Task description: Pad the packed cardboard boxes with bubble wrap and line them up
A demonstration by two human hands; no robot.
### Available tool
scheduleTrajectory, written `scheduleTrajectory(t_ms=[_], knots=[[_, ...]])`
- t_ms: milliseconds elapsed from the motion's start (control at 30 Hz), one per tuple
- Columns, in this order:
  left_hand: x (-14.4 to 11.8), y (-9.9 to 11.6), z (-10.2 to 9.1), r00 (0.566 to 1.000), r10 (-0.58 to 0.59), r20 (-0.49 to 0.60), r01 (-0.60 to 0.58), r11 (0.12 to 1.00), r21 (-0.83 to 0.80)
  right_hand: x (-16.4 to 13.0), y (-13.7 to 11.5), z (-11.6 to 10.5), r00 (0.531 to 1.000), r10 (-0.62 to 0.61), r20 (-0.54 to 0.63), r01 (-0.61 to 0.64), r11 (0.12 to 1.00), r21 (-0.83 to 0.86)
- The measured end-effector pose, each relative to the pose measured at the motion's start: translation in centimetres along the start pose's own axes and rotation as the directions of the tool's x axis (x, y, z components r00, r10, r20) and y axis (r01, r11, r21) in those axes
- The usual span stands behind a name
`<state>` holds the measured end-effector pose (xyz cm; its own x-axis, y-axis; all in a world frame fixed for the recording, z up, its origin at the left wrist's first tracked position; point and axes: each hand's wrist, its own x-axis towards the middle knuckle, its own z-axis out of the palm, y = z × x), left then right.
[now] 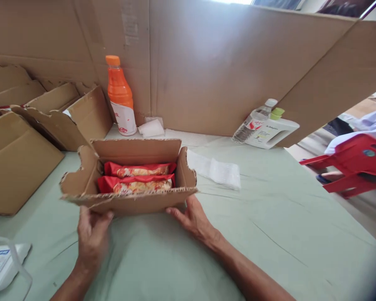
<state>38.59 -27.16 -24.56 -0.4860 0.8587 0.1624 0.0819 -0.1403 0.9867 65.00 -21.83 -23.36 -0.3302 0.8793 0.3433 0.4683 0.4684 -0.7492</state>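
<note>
An open cardboard box [138,202] sits in front of me, its flaps standing up with torn edges. Inside it lie two red snack packets [144,184], one behind the other, with pictures of food on them. My left hand [94,234] grips the box at its lower left front corner, thumb on the front and fingers partly hidden beneath. At the right front corner, my right hand [196,219] holds the box too, its thumb along the lower front edge and its other fingers hidden behind the side.
More cardboard boxes [21,159] crowd the left. An orange bottle [120,100] stands by the cardboard wall [207,75]. A clear bottle [253,121] leans on a white jug [272,133]. Folded white tissue [221,172] lies right of the box; a red chair [360,161] stands beyond the table.
</note>
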Motion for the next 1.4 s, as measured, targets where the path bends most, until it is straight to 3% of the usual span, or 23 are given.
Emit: scheduleTrajectory(t_ms=[200, 400, 567, 867, 933, 1033, 1133, 1267, 1400], knots=[[5.0, 0.8, 5.5, 0.996, 0.046, 0.072, -0.045, 0.999, -0.012, 2.0, 2.9, -0.9, 0.978, 0.159, -0.137, -0.161, 0.987, -0.007], [5.9, -1.1, 7.7, 0.996, 0.044, 0.082, -0.04, 0.998, -0.047, 3.5, 4.5, -1.5, 0.956, 0.24, -0.169, -0.254, 0.965, -0.066], [6.6, -1.8, 7.8, 0.987, 0.088, 0.134, -0.083, 0.995, -0.047, 4.2, 5.0, -1.2, 0.951, 0.257, -0.172, -0.272, 0.96, -0.069], [7.3, -3.0, 7.7, 0.979, 0.129, 0.161, -0.124, 0.992, -0.04, 4.3, 5.9, -2.1, 0.973, 0.188, -0.135, -0.22, 0.932, -0.288], [7.2, -3.1, 7.7, 0.981, 0.123, 0.15, -0.118, 0.992, -0.04, 4.5, 6.5, -3.1, 0.972, 0.18, -0.148, -0.226, 0.882, -0.414], [7.2, -3.1, 7.8, 0.983, 0.116, 0.145, -0.109, 0.993, -0.051, 5.1, 7.9, -5.2, 0.963, 0.201, -0.178, -0.269, 0.727, -0.632], [7.2, -3.2, 7.9, 0.987, 0.106, 0.12, -0.098, 0.993, -0.065, 5.0, 8.7, -7.4, 0.954, 0.226, -0.198, -0.3, 0.666, -0.683], [7.0, -2.9, 7.4, 0.997, 0.053, 0.048, -0.05, 0.998, -0.049, 1.8, 7.7, -9.1, 0.964, 0.199, -0.179, -0.266, 0.662, -0.701], [5.3, -0.5, 5.9, 1.0, 0.013, -0.014, -0.012, 0.999, 0.046, -3.9, 4.7, -8.7, 0.992, 0.077, -0.104, -0.127, 0.738, -0.662]])
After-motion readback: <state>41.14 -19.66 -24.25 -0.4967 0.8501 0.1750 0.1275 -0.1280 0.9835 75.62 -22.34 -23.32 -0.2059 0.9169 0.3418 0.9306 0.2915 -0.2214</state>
